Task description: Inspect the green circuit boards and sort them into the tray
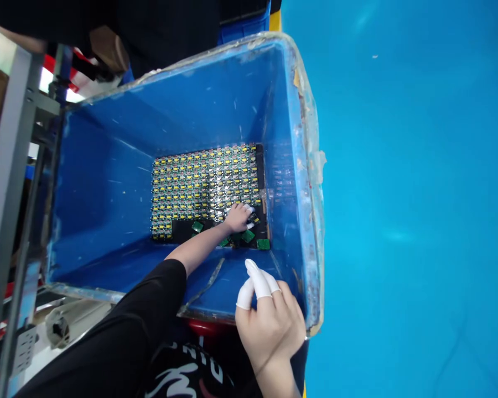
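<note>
My left hand point(238, 217) reaches deep into a blue bin point(103, 204), with white finger cots on its fingertips. Its thumb and finger close around a small circuit board point(254, 218) with a yellow part. Rows of similar boards point(182, 188) with yellow parts cover most of the black bottom layer point(182, 229). Several loose boards lie green side up near my left hand, among them one green board point(263, 244) in the corner. Above the bin's near wall, my right hand point(269, 315) is closed, its cotted fingers curled together, with nothing visible in them.
The bin's rim point(309, 166) is wrapped in worn clear tape. Along the left stands a grey metal frame point(8, 166), with a power strip point(24, 351) below. Blue floor point(415, 193) stretches to the right. A person in dark clothing point(170, 33) is beyond the far rim.
</note>
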### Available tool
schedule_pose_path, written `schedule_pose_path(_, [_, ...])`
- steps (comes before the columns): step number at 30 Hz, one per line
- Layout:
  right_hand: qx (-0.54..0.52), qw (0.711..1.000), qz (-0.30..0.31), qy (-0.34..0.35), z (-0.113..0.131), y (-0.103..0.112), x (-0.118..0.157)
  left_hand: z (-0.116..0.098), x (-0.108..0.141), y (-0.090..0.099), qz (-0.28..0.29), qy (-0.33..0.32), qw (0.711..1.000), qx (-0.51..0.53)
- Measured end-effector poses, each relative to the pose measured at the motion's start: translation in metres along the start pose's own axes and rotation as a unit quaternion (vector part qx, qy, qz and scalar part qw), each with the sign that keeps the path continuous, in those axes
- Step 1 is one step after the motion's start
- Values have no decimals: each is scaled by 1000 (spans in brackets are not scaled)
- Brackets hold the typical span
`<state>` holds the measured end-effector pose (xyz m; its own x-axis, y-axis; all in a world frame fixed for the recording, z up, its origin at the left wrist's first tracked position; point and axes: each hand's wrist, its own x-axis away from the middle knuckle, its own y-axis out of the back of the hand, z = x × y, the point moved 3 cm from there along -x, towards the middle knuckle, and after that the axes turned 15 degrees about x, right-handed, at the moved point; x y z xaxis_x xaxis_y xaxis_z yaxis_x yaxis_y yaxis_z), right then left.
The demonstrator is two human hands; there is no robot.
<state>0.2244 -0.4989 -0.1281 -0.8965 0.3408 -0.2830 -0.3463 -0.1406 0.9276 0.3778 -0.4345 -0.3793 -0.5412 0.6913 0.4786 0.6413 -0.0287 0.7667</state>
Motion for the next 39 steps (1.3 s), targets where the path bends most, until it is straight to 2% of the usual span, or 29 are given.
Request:
schedule_pose_path(4, [7,1000,-1,-2,1,0,-1,-5,-4,-3,19,-19,1000,-12])
schedule_pose_path(11, [20,1000,-7,-6,2,1,-2,-11,-7,-7,13,-52,998,-30])
schedule_pose_path(30, [-6,999,-29,-18,2,0,-3,22,1,-4,-22,-59,993,-99])
schedule_pose_path(39, [-18,999,-23,-17,1,1,0,32,5,0,-2,-77,993,-93])
